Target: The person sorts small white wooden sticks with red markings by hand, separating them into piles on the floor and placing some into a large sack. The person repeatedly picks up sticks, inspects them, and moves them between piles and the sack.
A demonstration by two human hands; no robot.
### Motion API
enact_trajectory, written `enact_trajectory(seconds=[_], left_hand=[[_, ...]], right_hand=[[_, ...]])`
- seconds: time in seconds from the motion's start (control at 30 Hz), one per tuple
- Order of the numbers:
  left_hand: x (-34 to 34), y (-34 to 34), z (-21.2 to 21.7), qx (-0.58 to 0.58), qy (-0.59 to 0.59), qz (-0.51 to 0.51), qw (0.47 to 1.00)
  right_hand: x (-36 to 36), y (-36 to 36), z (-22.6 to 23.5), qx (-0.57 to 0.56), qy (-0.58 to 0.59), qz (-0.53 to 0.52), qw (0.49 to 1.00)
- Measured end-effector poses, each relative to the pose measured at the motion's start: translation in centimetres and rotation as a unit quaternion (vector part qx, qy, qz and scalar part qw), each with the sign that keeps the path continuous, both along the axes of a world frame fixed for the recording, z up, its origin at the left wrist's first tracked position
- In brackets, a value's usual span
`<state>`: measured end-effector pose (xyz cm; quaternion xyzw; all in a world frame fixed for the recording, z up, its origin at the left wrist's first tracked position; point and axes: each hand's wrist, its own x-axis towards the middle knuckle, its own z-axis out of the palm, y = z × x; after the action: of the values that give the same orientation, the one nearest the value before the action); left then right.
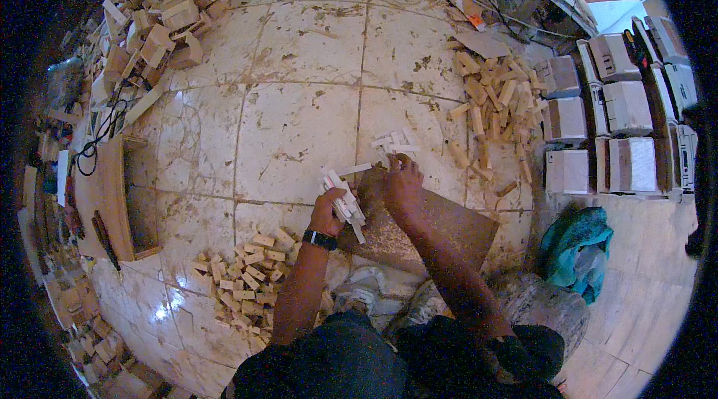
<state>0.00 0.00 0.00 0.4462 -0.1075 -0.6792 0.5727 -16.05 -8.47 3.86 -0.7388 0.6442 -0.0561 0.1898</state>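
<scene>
My left hand (pixel 327 216), with a dark watch on its wrist, is closed around a loose bundle of thin whitish strips (pixel 348 206) that stick out in several directions. One more strip (pixel 354 169) lies on the tiles between my hands. My right hand (pixel 402 182) reaches to a small heap of similar strips (pixel 396 140) on the floor. Its fingers are bent together at the near edge of the heap, and what they pinch is hidden. Under my right forearm lies a brown board (pixel 456 223) strewn with shavings.
Small wooden blocks (pixel 250 279) are heaped left of my left forearm. More wood pieces (pixel 497 100) lie to the right, and bigger blocks (pixel 161 32) at the far left. An open wooden box (pixel 105 197) stands left. Stacked boxes (pixel 628 111) and a teal cloth (pixel 576 249) are right.
</scene>
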Motion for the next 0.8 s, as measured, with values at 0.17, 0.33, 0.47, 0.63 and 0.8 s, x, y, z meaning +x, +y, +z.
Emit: enact_trajectory(seconds=[0.17, 0.33, 0.47, 0.63, 0.8], left_hand=[[1.0, 0.4, 3.3, 0.131, 0.113, 0.050, 0.984], [1.9, 0.5, 2.2, 0.094, 0.125, 0.026, 0.987], [3.2, 0.8, -1.7, 0.135, 0.181, -0.022, 0.974], [0.8, -0.1, -1.6, 0.106, 0.083, -0.011, 0.991], [0.3, -0.6, 1.4, 0.117, -0.050, -0.062, 0.990]], right_hand=[[3.9, 0.0, 0.7, -0.109, 0.011, 0.192, 0.975], [5.0, -0.8, 1.4, -0.052, 0.037, 0.218, 0.974], [4.9, -0.5, 4.1, 0.120, 0.038, 0.226, 0.966], [4.3, -0.5, 6.3, 0.182, -0.108, 0.165, 0.963], [3.9, -0.6, 5.0, 0.278, -0.169, -0.011, 0.946]])
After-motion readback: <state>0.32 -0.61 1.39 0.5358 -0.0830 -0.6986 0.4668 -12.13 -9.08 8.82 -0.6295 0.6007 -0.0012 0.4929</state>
